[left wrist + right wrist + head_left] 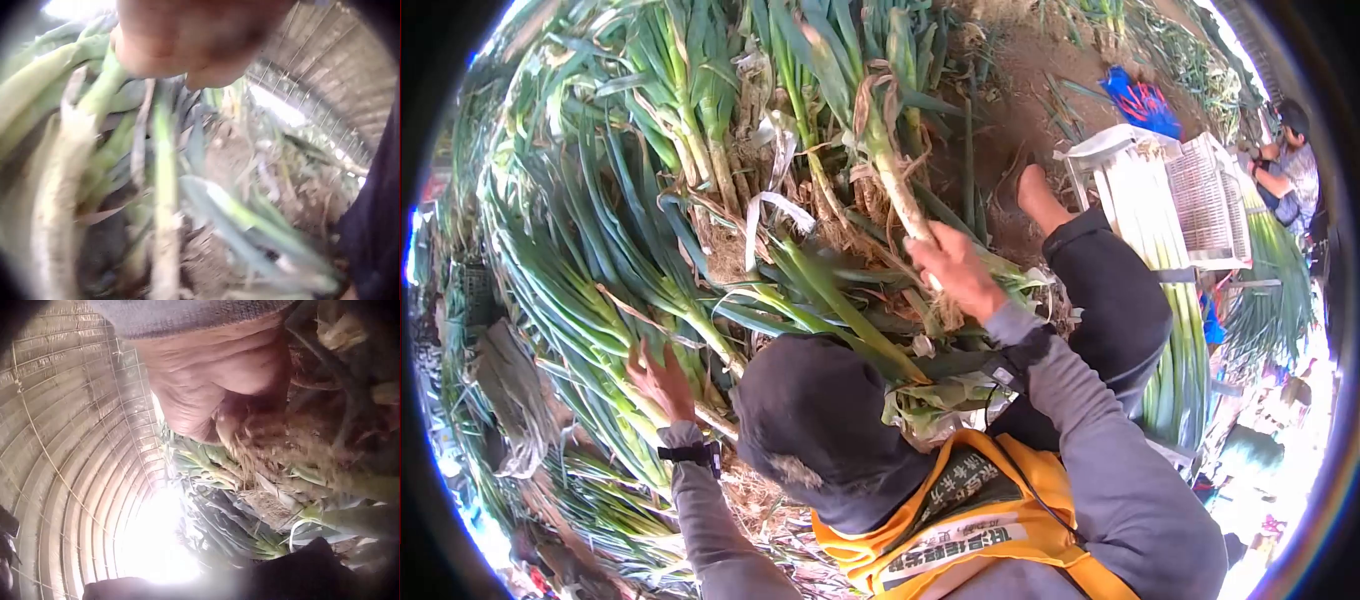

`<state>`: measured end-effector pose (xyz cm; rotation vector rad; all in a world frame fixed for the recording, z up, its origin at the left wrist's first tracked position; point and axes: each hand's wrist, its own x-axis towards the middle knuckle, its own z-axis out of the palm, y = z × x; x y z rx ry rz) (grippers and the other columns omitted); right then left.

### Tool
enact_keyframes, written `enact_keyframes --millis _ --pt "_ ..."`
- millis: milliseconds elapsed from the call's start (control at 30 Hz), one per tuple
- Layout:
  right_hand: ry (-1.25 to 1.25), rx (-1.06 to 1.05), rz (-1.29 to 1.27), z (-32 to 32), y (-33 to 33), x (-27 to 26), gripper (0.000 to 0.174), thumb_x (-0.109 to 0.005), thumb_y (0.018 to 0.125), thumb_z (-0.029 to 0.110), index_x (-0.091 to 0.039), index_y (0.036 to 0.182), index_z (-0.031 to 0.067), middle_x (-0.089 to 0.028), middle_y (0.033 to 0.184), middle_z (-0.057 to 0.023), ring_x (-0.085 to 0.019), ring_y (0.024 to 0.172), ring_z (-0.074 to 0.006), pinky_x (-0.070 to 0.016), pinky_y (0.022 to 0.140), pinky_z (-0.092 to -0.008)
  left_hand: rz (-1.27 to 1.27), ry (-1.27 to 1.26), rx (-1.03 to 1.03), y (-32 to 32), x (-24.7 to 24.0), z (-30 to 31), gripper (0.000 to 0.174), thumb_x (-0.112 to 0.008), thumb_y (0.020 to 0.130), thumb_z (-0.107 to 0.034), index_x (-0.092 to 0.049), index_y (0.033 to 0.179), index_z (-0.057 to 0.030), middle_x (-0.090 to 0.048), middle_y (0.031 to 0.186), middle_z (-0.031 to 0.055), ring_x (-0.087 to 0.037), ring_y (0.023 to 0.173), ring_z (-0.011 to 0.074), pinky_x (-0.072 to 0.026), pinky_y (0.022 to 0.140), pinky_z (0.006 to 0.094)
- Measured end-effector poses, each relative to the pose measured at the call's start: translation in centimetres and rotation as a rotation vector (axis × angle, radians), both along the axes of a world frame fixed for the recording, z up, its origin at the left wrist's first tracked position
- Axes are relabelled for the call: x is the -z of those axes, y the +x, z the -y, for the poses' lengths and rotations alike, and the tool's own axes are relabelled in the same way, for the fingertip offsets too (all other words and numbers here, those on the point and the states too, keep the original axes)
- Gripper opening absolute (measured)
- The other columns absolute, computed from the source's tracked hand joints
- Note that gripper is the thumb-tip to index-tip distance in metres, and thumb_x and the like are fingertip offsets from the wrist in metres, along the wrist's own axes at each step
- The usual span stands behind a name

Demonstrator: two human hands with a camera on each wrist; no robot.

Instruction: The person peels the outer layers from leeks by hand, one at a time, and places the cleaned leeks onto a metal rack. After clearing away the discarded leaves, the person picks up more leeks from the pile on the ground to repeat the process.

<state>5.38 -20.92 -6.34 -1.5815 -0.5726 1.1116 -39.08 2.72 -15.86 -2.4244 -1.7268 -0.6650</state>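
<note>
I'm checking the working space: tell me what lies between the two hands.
The head view shows green onions, stalks and leaves lying crisscross, between the left hand and the right hand.

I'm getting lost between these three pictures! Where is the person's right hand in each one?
Head: the right hand is slightly right of centre, gripping the lower end of a leek-like stalk.
Left wrist: I cannot make it out; the hand at the top is the left hand.
Right wrist: large at top middle, below a grey sleeve.
Shared landmark, head and right wrist: shaggy roots beside the hand.
</note>
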Motion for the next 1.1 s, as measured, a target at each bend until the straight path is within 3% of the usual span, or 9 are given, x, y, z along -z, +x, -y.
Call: enact_keyframes --millis 33,133,367,467,533,667,833,1000,1100 --pt "0.029 -0.005 0.075 1.1 0.6 -1.8 0.028 -0.061 0.097 0.023 -0.058 0.112 -0.0014 -0.057 0.079 -0.0003 -0.054 0.061 -0.0061 -0.0427 0.050 -0.0218 0.001 0.017 0.004 1.1 -1.0 -0.6 0.058 -0.069 0.091 -0.027 -0.049 0.144 -0.0190 -0.046 0.139 0.0178 -0.045 0.128 0.0340 -0.0358 0.105 0.0502" --pt "0.175 0.044 -0.278 3.8 -1.1 -11.9 0.032 -0.058 0.098 0.026 -0.060 0.111 -0.0036 -0.057 0.078 -0.0023 -0.050 0.053 -0.0068 -0.0412 0.047 -0.0206 1.109 -0.799 0.151 7.0 -6.9 -1.6 0.049 -0.063 0.098 -0.029 -0.052 0.133 0.0025 -0.063 0.119 0.0180 -0.063 0.107 0.0279 -0.0500 0.095 0.0357" --pt "0.432 -0.066 -0.541 10.9 -2.6 -18.6 0.039 -0.056 0.095 0.024 -0.056 0.116 -0.0082 -0.057 0.078 -0.0060 -0.050 0.046 -0.0095 -0.0382 0.040 -0.0216 1.113 -1.309 0.528 24.6 -23.2 0.1 0.063 -0.057 0.099 -0.046 -0.050 0.131 0.0078 -0.061 0.124 0.0223 -0.061 0.115 0.0304 -0.0480 0.102 0.0401" --pt "0.083 -0.185 -0.116 12.1 -3.0 -18.9 0.045 -0.058 0.092 0.016 -0.051 0.130 -0.0088 -0.063 0.079 -0.0081 -0.059 0.055 -0.0116 -0.0462 0.046 -0.0256 1.098 -1.318 0.635 30.3 -29.0 3.4 0.071 -0.056 0.097 -0.053 -0.047 0.136 0.0064 -0.059 0.125 0.0239 -0.061 0.116 0.0313 -0.0470 0.104 0.0436" --pt "0.308 -0.236 0.487 12.5 -4.0 -15.9 0.047 -0.061 0.090 0.013 -0.050 0.129 -0.0107 -0.062 0.078 -0.0093 -0.061 0.059 -0.0113 -0.0497 0.050 -0.0312 1.249 -1.305 0.720 32.9 -29.9 4.0 0.064 -0.056 0.097 -0.054 -0.053 0.131 -0.0003 -0.063 0.121 0.0193 -0.061 0.115 0.0287 -0.0455 0.105 0.0454" --pt "0.290 -0.117 1.303 12.2 -3.2 -11.0 0.058 -0.071 0.085 0.015 -0.049 0.135 -0.0038 -0.066 0.095 -0.0185 -0.067 0.064 -0.0276 -0.0512 0.052 -0.0382 1.663 -1.328 0.504 35.4 -27.8 4.7 0.036 -0.075 0.090 -0.024 -0.062 0.118 -0.0068 -0.068 0.110 0.0105 -0.065 0.100 0.0256 -0.0533 0.091 0.0500" --pt "0.321 -0.098 1.116 9.9 -2.3 -7.3 0.050 -0.069 0.090 0.022 -0.053 0.130 -0.0021 -0.066 0.097 -0.0194 -0.066 0.069 -0.0337 -0.0524 0.059 -0.0400 1.878 -1.234 0.580 37.5 -24.6 3.6 0.031 -0.077 0.086 -0.013 -0.061 0.111 -0.0053 -0.068 0.100 0.0077 -0.066 0.094 0.0247 -0.0585 0.081 0.0441" --pt "0.454 0.056 1.031 1.4 1.7 -11.8 0.058 -0.072 0.090 0.033 -0.056 0.128 -0.0086 -0.068 0.099 -0.0227 -0.069 0.078 -0.0291 -0.0545 0.071 -0.0369 1.733 -1.236 0.610 36.2 -25.5 2.2 0.038 -0.072 0.091 -0.023 -0.060 0.123 -0.0057 -0.066 0.121 0.0098 -0.060 0.115 0.0272 -0.0456 0.103 0.0488" --pt "0.497 -0.100 0.660 -5.3 3.3 -15.6 0.062 -0.075 0.088 0.034 -0.057 0.126 -0.0113 -0.069 0.100 -0.0227 -0.069 0.084 -0.0236 -0.0557 0.077 -0.0331 1.785 -1.214 0.822 35.7 -25.4 2.4 0.040 -0.065 0.096 -0.025 -0.056 0.130 -0.0052 -0.064 0.127 0.0115 -0.059 0.118 0.0280 -0.0443 0.107 0.0467"
